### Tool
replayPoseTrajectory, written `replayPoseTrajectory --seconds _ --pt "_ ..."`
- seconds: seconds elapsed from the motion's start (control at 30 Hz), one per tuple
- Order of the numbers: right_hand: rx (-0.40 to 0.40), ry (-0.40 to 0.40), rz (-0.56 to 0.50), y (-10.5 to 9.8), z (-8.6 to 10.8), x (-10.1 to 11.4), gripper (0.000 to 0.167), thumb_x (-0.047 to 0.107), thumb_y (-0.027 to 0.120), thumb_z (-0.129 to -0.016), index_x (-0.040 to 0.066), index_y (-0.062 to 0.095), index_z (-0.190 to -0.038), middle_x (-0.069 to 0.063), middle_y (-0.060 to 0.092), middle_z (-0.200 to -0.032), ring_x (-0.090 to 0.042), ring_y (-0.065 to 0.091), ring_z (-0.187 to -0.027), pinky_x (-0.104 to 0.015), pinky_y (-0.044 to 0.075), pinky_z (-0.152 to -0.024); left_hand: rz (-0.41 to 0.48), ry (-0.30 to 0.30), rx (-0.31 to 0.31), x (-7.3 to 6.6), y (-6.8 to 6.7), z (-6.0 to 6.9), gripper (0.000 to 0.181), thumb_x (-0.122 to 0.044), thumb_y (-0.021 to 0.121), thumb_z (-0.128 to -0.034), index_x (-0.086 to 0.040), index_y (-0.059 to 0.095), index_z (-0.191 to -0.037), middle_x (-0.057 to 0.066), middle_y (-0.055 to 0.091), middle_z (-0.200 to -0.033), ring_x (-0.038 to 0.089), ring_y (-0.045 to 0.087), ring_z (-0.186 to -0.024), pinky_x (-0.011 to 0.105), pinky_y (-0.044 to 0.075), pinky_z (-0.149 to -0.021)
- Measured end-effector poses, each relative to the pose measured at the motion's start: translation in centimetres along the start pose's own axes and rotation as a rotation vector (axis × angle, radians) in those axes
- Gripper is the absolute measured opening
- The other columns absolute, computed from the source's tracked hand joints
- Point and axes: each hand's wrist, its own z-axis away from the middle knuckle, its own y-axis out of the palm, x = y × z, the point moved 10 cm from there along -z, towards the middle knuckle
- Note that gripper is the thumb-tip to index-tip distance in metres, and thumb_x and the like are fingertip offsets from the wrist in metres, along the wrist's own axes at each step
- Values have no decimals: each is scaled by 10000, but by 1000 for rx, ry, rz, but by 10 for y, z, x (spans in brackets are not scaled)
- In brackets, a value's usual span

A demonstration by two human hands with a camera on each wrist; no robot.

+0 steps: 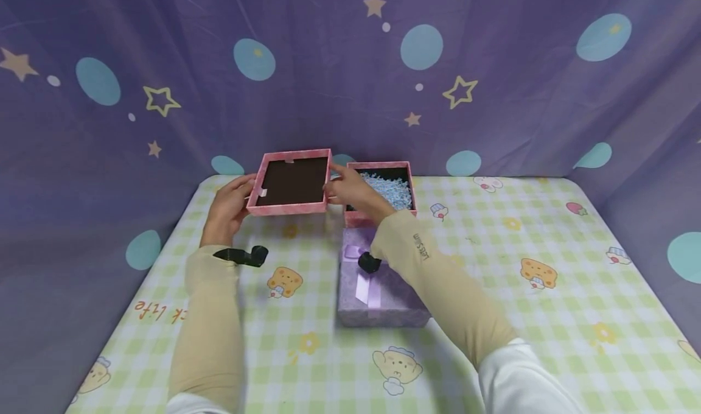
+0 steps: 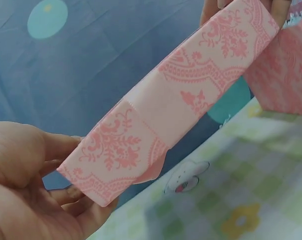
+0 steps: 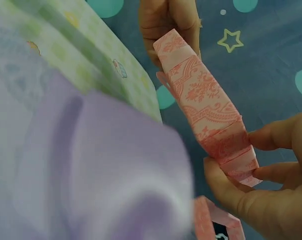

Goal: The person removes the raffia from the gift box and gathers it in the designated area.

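Note:
A pink patterned box lid is held up off the table, its dark inside toward the head camera. My left hand grips its left edge, and my right hand pinches the right edge between thumb and fingers. In the left wrist view the lid's side shows a pale ribbon band. Behind my right hand stands the open pink box, filled with blue shredded paper. Directly in front of that box sits a closed purple gift box with a lilac ribbon bow, partly hidden by my right forearm.
A green-and-white checked cloth with cartoon prints covers the table. Close behind the pink box hangs a purple curtain with stars and balloons, which also encloses both sides.

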Motion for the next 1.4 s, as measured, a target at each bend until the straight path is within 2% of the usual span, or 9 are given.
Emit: replayPoseTrajectory --seconds 0.2,0.37,0.53,0.7,0.9,1.03,1.1,1.27,1.4 --pt "-18 24 65 16 -7 -7 665 -68 456 -880 55 263 -1504 -224 575 -1122 -160 543 -809 -304 540 -830 -20 -35 -41 13 -15 -5 411 -221 510 -995 -78 506 -1381 -23 582 -1081 88 561 -932 160 514 -657" --pt "-37 30 172 25 -12 -11 596 -57 438 -871 -9 329 -1455 -237 595 -1115 -166 543 -775 -279 536 -798 -28 -73 -85 25 -24 -6 406 -211 511 -993 -85 510 -1379 -31 596 -1053 69 587 -865 160 512 -628" --pt "-35 108 67 34 -16 -22 341 -64 400 -873 -81 449 -1210 -135 535 -827 -181 495 -660 -328 500 -783 -61 -69 -107 33 -30 -9 400 -171 466 -1002 -58 494 -1385 0 588 -1103 49 586 -852 146 502 -632" --pt "-44 178 0 39 -22 -31 116 -63 360 -876 3 434 -935 -65 435 -714 -184 434 -586 -356 461 -734 -96 -89 -126 42 -34 -13 398 -169 432 -1010 -65 489 -1390 40 548 -1199 66 552 -904 137 490 -637" --pt "-114 222 62 37 -36 -48 243 -46 359 -893 -75 468 -1108 -124 490 -902 -209 496 -652 -384 541 -761 -127 -111 -131 52 -33 -15 406 -145 406 -1006 -60 476 -1397 103 506 -1294 97 559 -934 139 489 -646" --pt "-130 226 118 34 -55 -68 235 -18 356 -894 -97 496 -1065 -182 544 -889 -247 539 -617 -388 573 -659 -129 -119 -124 58 -31 -16 408 -108 416 -992 -47 480 -1390 126 510 -1285 98 576 -912 141 492 -640" --pt "-122 226 138 33 -55 -70 211 -12 360 -893 -93 506 -1021 -166 527 -837 -239 513 -588 -384 568 -664 -130 -124 -122 60 -30 -17 407 -103 421 -989 -48 485 -1386 130 511 -1292 101 577 -918 140 492 -643" --pt "-106 271 151 34 -32 -59 270 26 361 -922 -58 487 -1146 -95 464 -896 -220 463 -662 -383 527 -771 -165 -119 -129 62 -29 -17 410 -114 402 -993 -73 485 -1393 121 498 -1325 127 548 -973 137 484 -662" --pt "-60 282 119 38 -27 -57 368 47 371 -931 -67 446 -1272 -85 455 -1031 -255 527 -906 -377 504 -918 -192 -97 -125 63 -28 -18 414 -82 400 -984 -53 483 -1389 131 500 -1299 117 549 -937 145 489 -686"
